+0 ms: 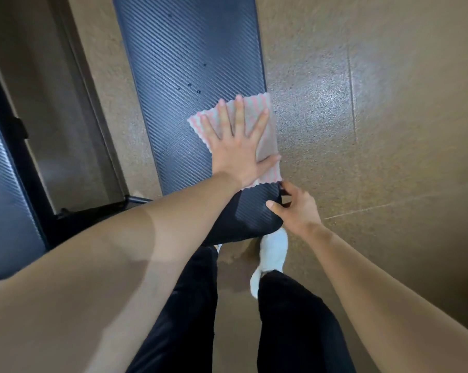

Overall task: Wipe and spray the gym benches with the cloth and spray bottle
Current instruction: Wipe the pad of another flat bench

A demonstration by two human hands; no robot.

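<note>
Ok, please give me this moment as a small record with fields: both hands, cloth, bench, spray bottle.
left hand: flat on the cloth, fingers spread, pressing it down
right hand: grips the bench's near right edge
cloth: pink-striped, on the bench top by its right edge
bench: dark textured pad, droplets beyond the cloth
spray bottle: not in view

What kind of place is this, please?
Most likely a gym. A long padded bench with a dark textured cover stands on a speckled floor. A second bench lies at the left edge. The left hand presses a cloth flat on the first.
</note>
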